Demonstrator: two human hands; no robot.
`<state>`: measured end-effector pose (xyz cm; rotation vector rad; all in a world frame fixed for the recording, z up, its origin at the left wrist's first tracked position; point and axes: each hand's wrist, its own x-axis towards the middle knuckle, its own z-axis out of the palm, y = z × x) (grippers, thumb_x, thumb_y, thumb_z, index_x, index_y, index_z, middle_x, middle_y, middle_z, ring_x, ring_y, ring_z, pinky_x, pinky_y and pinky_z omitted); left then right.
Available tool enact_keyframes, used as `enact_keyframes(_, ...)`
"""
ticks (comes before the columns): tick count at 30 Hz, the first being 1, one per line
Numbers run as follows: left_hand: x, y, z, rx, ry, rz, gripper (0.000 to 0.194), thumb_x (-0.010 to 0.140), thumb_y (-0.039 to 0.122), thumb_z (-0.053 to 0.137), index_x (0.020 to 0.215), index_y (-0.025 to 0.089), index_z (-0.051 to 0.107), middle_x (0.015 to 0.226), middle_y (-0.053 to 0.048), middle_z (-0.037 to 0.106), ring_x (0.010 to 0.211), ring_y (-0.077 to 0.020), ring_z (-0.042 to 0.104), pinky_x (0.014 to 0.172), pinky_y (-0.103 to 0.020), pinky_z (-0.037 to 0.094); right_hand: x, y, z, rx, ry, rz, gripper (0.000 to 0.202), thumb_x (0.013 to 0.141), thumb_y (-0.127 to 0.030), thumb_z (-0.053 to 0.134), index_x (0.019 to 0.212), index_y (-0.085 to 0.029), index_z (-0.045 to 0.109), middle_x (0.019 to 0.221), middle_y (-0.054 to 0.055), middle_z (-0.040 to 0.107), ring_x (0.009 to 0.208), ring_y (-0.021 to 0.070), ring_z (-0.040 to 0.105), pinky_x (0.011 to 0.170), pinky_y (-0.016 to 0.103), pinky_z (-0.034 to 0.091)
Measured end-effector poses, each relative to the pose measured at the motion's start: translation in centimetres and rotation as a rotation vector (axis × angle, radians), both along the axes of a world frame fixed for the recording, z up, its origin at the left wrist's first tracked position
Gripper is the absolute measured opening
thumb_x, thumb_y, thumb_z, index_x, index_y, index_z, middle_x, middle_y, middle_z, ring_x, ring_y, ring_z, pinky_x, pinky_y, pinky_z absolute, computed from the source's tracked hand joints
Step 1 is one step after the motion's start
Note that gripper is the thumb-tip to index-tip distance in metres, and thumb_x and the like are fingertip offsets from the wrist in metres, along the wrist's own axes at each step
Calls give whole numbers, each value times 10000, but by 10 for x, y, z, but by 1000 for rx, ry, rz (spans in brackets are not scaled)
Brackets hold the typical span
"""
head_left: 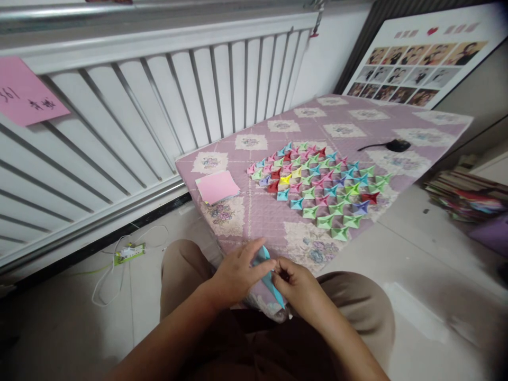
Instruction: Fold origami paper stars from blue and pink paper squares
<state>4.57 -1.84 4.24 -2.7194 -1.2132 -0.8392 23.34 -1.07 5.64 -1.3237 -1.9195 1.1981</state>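
Note:
A folded blue paper (272, 286) is held between my two hands at the near corner of the cloth-covered table. My left hand (238, 271) is on its left side, with thumb and fingers on the paper's upper part. Against the right edge of the paper, my right hand (296, 283) pinches it with curled fingers. Beyond my hands, rows of small folded paper pieces (310, 212) in green, blue, pink, red and yellow stand on the table. A stack of pink square paper (218, 187) lies at the table's left edge.
The table (262, 217) has a purple patterned cloth. A black object with a cable (398, 145) lies at its right. A white radiator (198, 95) runs along the left, a power strip (130, 253) is on the floor, and a photo board (420, 58) stands behind.

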Motion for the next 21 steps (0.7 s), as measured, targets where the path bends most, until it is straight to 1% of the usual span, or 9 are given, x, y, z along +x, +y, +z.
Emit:
enact_keyframes(3, -1, 2, 7, 27, 13, -24, 265, 915, 226, 475, 1159, 230, 578, 1420, -133, 328, 1216, -272, 436, 934, -427, 466, 1, 0, 0, -17, 4, 19, 97, 756, -236, 457, 671, -203, 492, 618, -43, 445, 601, 117, 431, 560, 227, 353)
enact_keyframes(7, -2, 3, 13, 65, 37, -52, 256, 920, 214, 469, 1136, 232, 605, 1388, -136, 375, 1196, -260, 449, 942, -408, 454, 1, 0, 1, -57, 43, 29, 94, 759, -226, 454, 685, -203, 506, 623, -48, 454, 599, 110, 437, 562, 221, 359)
enact_keyframes(10, -3, 3, 15, 91, 39, -68, 248, 920, 211, 467, 1119, 235, 614, 1340, -130, 430, 1178, -248, 460, 934, -399, 461, 1, 1, 1, -75, 67, 47, 99, 776, -230, 451, 701, -203, 510, 631, -50, 456, 601, 109, 437, 567, 219, 363)
enact_keyframes(12, -3, 3, 14, 92, 37, -77, 223, 917, 210, 467, 1068, 225, 630, 1325, -120, 453, 1190, -244, 450, 950, -397, 454, 2, 1, 1, -79, 65, 57, 110, 794, -245, 455, 704, -205, 506, 634, -50, 456, 601, 110, 433, 566, 220, 361)
enact_keyframes(14, -4, 3, 13, 74, 32, -85, 193, 912, 207, 466, 989, 207, 643, 1331, -115, 458, 1214, -244, 432, 984, -401, 432, 2, 0, 1, -76, 54, 60, 115, 813, -265, 464, 724, -208, 508, 639, -50, 457, 604, 113, 434, 566, 223, 361)
enact_keyframes(17, -5, 4, 13, 5, 39, -95, 184, 905, 209, 463, 887, 175, 643, 1352, -131, 444, 1239, -260, 412, 1022, -417, 396, 3, -1, 1, -56, 35, 41, 80, 832, -269, 465, 804, -215, 517, 674, -45, 490, 624, 121, 467, 588, 232, 374)
enact_keyframes(21, -5, 5, 16, -133, 72, -91, 187, 897, 216, 465, 852, 163, 639, 1370, -146, 423, 1249, -275, 406, 1024, -426, 389, 2, -4, 2, 15, -1, -21, 65, 827, -242, 474, 890, -228, 466, 695, -50, 517, 631, 126, 507, 615, 241, 392)
